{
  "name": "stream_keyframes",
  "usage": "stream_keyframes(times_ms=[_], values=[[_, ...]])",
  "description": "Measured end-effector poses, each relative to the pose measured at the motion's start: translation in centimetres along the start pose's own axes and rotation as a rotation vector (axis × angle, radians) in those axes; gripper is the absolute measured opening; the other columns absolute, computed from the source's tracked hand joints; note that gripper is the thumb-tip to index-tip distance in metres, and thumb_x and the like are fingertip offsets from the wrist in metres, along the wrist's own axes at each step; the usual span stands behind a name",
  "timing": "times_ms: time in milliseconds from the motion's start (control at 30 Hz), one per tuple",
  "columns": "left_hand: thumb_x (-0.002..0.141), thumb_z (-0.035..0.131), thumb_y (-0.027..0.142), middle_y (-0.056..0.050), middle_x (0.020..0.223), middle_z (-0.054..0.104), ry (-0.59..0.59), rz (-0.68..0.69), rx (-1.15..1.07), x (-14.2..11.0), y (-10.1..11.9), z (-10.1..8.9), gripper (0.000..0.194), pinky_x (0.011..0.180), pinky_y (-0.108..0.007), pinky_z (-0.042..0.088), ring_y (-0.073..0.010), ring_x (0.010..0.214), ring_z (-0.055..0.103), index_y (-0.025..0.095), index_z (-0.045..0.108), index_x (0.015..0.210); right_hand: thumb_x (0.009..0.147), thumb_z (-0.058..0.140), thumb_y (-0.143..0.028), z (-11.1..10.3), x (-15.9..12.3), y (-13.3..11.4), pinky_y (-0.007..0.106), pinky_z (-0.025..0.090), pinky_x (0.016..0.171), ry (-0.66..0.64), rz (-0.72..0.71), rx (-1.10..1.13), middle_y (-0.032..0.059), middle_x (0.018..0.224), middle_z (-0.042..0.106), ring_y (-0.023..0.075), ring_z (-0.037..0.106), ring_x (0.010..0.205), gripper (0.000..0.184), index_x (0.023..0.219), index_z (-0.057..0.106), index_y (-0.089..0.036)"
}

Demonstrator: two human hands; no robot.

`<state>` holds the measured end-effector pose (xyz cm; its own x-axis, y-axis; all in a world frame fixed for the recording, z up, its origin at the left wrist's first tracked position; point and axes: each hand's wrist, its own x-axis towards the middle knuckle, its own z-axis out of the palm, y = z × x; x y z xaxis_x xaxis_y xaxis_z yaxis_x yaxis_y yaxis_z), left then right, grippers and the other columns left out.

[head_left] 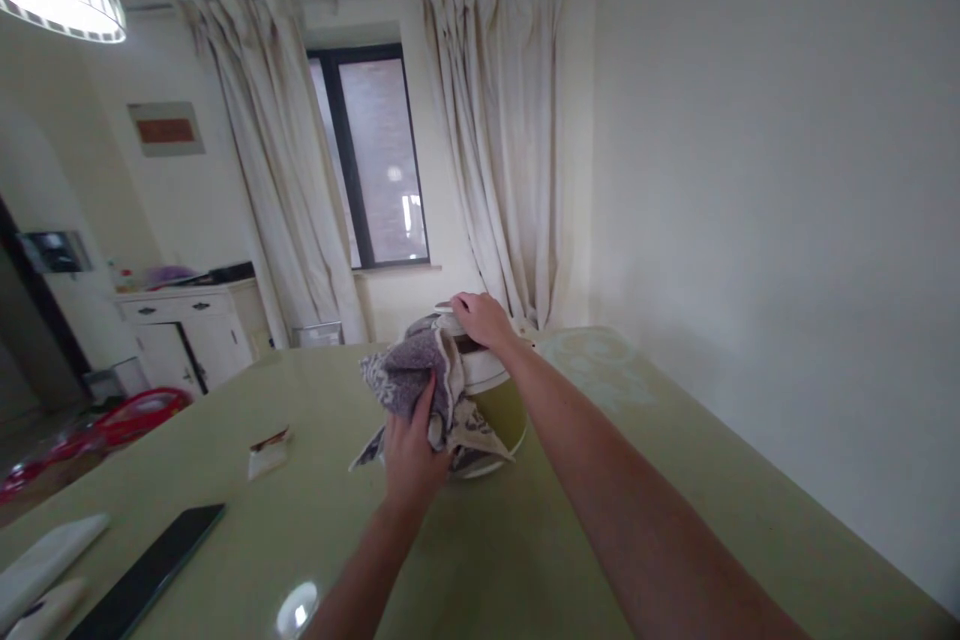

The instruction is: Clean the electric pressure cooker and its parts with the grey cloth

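Cloth, clenched in our left hand, already meets the container at nine o'clock; our right hand grips its top; what remains, we cannot tell.

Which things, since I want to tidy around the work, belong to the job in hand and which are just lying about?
In the job, apparently:
patterned towel, in the left hand
white-rimmed container, right hand at its top

Lying about:
dark flat slab
small packet
two white objects
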<state>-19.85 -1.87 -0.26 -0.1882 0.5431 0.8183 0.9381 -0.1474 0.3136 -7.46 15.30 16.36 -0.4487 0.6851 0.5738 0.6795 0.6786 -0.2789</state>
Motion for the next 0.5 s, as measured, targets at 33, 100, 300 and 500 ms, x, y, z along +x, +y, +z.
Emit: stream_keyframes(times_ms=[33,100,300,500], values=[[0.08,0.073,0.017,-0.014,0.155,0.062,0.009,0.02,0.01,1.2,0.5,-0.5,0.089,0.116,-0.053,0.052,-0.0392,0.141,0.059,0.028,0.05,0.165,0.115,0.038,-0.041,0.0,0.0,0.0,0.031,0.045,0.097,-0.007,-0.001,0.006,0.0083,0.126,0.081,0.0243,0.071,0.117,0.045,0.125,0.079,-0.026],[0.08,0.071,0.015,-0.013,0.152,0.064,0.019,0.012,0.03,3.6,1.5,-1.3,0.084,0.118,-0.051,0.051,-0.0384,0.142,0.059,0.028,0.056,0.161,0.115,0.039,-0.039,0.0,0.1,0.2,0.031,0.045,0.097,-0.029,-0.004,0.014,0.008,0.129,0.08,0.0241,0.07,0.119,0.043,0.127,0.078,-0.027],[0.088,0.068,0.026,-0.013,0.129,0.077,-0.175,-0.121,0.003,10.9,2.5,-3.3,0.06,0.104,-0.048,0.056,-0.0368,0.123,0.071,0.028,0.068,0.148,0.112,0.044,-0.035,0.1,0.2,0.5,0.032,0.045,0.093,-0.039,0.01,0.003,0.0118,0.125,0.081,0.0262,0.071,0.116,0.039,0.126,0.079,-0.024],[0.088,0.065,0.024,-0.009,0.104,0.083,-0.184,-0.305,-0.046,14.0,-0.5,-3.5,0.036,0.087,-0.036,0.056,-0.0314,0.105,0.077,0.024,0.077,0.122,0.116,0.037,-0.043,0.2,0.0,0.2,0.03,0.044,0.094,-0.001,-0.001,0.017,0.0089,0.123,0.082,0.0241,0.071,0.114,0.046,0.122,0.08,-0.027]])
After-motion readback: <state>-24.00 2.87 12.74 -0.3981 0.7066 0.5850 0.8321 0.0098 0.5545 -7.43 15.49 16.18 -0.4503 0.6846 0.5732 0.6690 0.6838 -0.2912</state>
